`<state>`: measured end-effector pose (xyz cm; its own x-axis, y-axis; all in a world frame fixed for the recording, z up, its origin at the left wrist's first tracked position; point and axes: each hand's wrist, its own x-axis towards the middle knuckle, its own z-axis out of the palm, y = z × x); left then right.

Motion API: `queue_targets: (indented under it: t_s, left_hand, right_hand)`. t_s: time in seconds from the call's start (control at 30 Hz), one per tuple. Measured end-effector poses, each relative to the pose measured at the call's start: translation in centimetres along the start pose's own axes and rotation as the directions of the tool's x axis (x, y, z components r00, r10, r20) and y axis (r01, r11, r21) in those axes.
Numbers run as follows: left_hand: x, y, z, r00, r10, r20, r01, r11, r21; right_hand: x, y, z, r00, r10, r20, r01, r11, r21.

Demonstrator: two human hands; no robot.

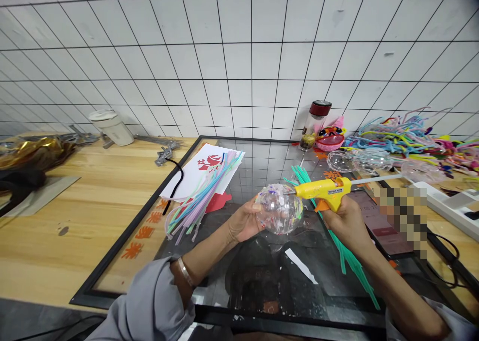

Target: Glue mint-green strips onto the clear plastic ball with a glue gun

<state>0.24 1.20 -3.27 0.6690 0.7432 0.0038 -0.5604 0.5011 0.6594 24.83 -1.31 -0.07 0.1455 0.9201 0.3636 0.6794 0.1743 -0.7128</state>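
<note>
My left hand [244, 222] cups a clear plastic ball [279, 209] with coloured flecks inside, holding it above the glass pane. My right hand [346, 221] grips a yellow hot glue gun [325, 189] by its handle. The gun's nozzle points left and touches the upper right side of the ball. A white glue stick juts out of the gun's back toward the right.
A black-framed glass pane [262, 276] lies on the wooden table [75, 216]. Pastel pipe cleaners [202, 194] and white paper lie to the left, green pipe cleaners [348, 256] under my right hand. Clear half-shells [340, 160], a jar [316, 121], a colourful pipe-cleaner pile [407, 136] and a white cup [111, 125] stand behind.
</note>
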Motion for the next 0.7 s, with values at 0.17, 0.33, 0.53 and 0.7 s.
queue_targets:
  t_s: [0.17, 0.33, 0.53, 0.7]
  left_hand:
    - [-0.05, 0.2, 0.0, 1.0, 0.001, 0.013, -0.001, 1.0, 0.001]
    - [-0.03, 0.05, -0.38, 0.999, -0.019, 0.033, 0.019, 1.0, 0.018]
    - [-0.05, -0.26, -0.3, 0.997, -0.022, 0.075, 0.02, 0.999, 0.034]
    - [-0.01, -0.28, -0.21, 0.998, -0.016, 0.058, 0.016, 1.0, 0.006]
  right_hand:
    - [-0.14, 0.01, 0.0, 1.0, 0.002, 0.019, -0.002, 1.0, 0.013]
    - [-0.17, -0.22, 0.01, 1.0, 0.01, 0.003, -0.01, 1.0, 0.008]
    - [0.0, -0.33, 0.06, 0.999, 0.034, -0.015, -0.034, 0.999, -0.013]
    - [-0.07, -0.35, 0.08, 0.999, 0.047, 0.004, -0.047, 0.999, -0.01]
